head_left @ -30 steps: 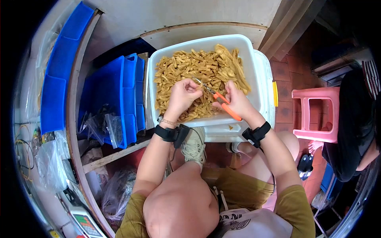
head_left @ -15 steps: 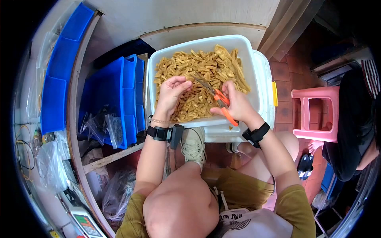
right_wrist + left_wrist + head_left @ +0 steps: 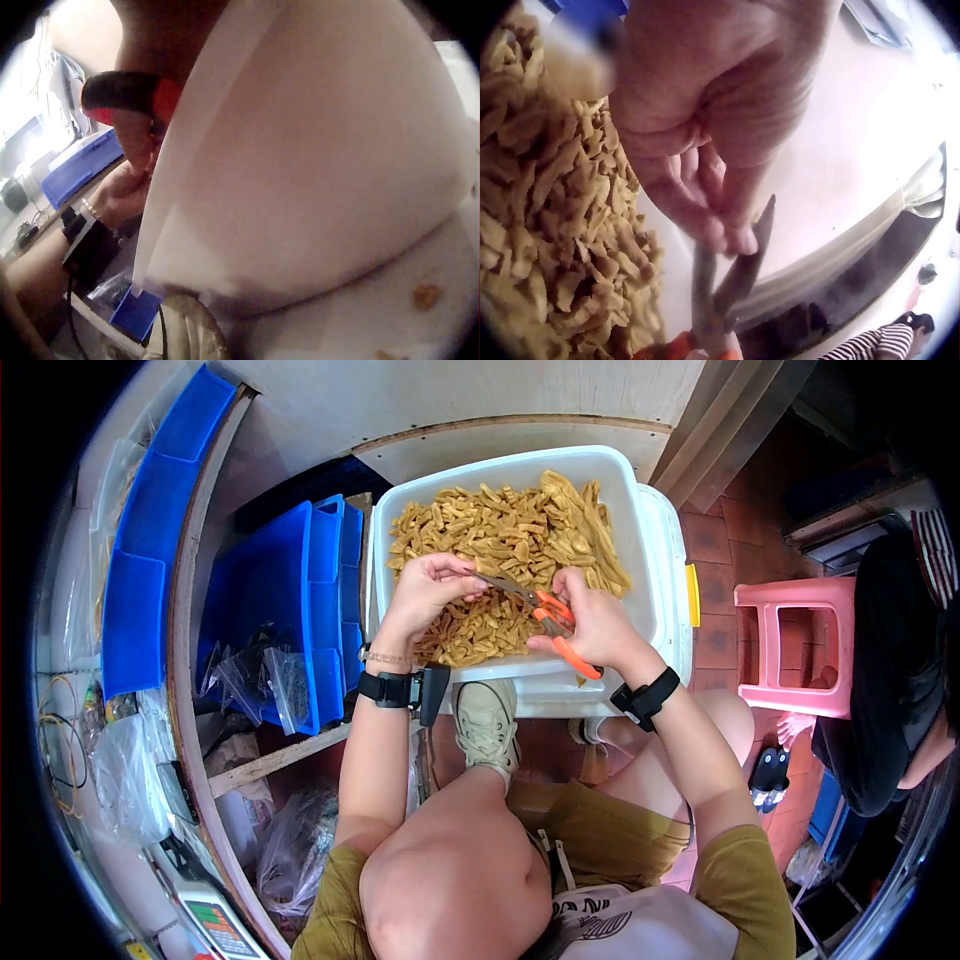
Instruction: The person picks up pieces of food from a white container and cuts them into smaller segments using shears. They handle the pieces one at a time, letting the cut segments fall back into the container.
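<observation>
In the head view my right hand (image 3: 598, 622) grips scissors (image 3: 576, 658) with orange handles, blades pointing left over a white tub (image 3: 650, 565). Yellow-brown strips (image 3: 465, 515) fill the tub, with longer uncut pieces (image 3: 590, 540) at its far right. My left hand (image 3: 422, 598) is over the tub's left part, thumb and fingertips pinched together at the blade tips. Up close in the left wrist view, the scissor blades (image 3: 744, 283) stand spread around those fingertips (image 3: 739, 238). Most of the small strip pinched there is hidden. The right wrist view shows a scissor handle loop (image 3: 120, 91) beyond the tub wall.
Blue bins (image 3: 265, 600) with plastic bags stand left of the tub, past a wooden ledge (image 3: 290, 755). A white lid (image 3: 672, 550) with a yellow latch (image 3: 693, 597) lies under the tub. A pink stool (image 3: 795, 650) and another person (image 3: 890, 670) are at right.
My left hand has moved left and then slightly down, away from the middle of the tub. The scissors have swung to point more leftward, their tips following the left fingertips.
</observation>
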Action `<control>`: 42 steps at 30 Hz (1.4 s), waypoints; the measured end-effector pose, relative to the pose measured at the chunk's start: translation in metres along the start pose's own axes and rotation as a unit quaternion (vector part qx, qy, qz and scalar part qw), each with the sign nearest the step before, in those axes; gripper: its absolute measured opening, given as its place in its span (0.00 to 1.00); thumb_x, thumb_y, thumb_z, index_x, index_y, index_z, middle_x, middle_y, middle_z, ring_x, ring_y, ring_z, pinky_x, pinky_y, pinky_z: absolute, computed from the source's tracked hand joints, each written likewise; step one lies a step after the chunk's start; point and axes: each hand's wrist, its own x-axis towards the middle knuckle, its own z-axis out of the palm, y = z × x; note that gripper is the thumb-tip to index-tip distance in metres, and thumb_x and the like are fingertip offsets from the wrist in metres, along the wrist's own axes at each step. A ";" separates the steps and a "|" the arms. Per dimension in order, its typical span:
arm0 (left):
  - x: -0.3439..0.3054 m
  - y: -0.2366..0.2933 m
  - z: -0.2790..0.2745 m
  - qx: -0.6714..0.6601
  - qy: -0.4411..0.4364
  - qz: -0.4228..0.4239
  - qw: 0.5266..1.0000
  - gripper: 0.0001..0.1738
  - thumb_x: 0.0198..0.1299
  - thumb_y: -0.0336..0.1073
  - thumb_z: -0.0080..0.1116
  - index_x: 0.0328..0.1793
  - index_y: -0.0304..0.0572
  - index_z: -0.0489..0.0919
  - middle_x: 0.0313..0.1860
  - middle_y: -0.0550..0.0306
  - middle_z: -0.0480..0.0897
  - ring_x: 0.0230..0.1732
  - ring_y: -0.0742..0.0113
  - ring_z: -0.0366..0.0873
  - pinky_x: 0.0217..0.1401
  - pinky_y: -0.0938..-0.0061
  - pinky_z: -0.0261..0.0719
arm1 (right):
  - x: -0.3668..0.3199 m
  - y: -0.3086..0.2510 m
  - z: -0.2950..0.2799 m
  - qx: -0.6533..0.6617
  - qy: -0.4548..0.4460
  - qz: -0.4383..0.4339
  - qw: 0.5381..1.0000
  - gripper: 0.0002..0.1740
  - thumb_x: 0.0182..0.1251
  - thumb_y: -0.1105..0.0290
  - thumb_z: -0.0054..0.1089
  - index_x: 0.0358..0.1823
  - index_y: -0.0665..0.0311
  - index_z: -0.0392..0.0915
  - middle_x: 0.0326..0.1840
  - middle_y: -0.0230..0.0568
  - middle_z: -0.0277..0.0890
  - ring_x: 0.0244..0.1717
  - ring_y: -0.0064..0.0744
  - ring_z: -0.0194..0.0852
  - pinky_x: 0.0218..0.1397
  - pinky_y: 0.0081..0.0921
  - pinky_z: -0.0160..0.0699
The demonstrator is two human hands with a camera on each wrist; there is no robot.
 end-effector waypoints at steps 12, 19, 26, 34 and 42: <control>0.004 -0.013 0.003 -0.137 -0.004 -0.007 0.991 0.06 0.57 0.25 0.63 0.39 0.35 0.78 0.36 0.53 0.84 0.35 0.72 0.81 0.40 0.80 0.80 | 0.001 0.001 0.006 0.109 0.041 0.025 0.993 0.35 0.42 0.62 0.78 0.39 0.60 0.55 0.25 0.37 0.62 0.26 0.31 0.62 0.30 0.28 0.67; 0.000 -0.032 0.032 -0.321 0.059 0.015 0.945 0.06 0.61 0.25 0.59 0.44 0.38 0.77 0.40 0.56 0.82 0.42 0.70 0.80 0.46 0.80 0.80 | 0.000 -0.003 0.001 0.115 0.045 0.055 0.991 0.33 0.43 0.62 0.77 0.38 0.62 0.57 0.27 0.43 0.65 0.28 0.40 0.65 0.33 0.32 0.69; 0.000 -0.030 0.047 -0.205 0.127 0.104 0.965 0.04 0.62 0.27 0.59 0.42 0.36 0.78 0.38 0.56 0.82 0.39 0.72 0.80 0.46 0.81 0.80 | 0.001 0.001 0.004 0.136 0.040 0.054 0.988 0.32 0.44 0.63 0.76 0.35 0.61 0.56 0.24 0.35 0.58 0.26 0.28 0.57 0.30 0.27 0.64; 0.007 -0.028 0.038 -0.213 0.164 0.089 0.959 0.06 0.63 0.31 0.58 0.42 0.36 0.79 0.37 0.57 0.82 0.39 0.71 0.79 0.46 0.79 0.79 | 0.000 -0.005 -0.002 0.099 0.015 0.061 0.993 0.29 0.48 0.60 0.72 0.38 0.65 0.59 0.23 0.50 0.71 0.25 0.50 0.73 0.31 0.36 0.72; 0.002 -0.024 0.039 -0.157 0.091 0.046 0.982 0.05 0.63 0.31 0.59 0.40 0.36 0.79 0.36 0.56 0.82 0.38 0.71 0.78 0.47 0.79 0.77 | 0.000 -0.006 -0.003 0.042 -0.021 0.071 0.996 0.31 0.50 0.55 0.70 0.42 0.66 0.59 0.26 0.55 0.74 0.31 0.57 0.77 0.35 0.41 0.74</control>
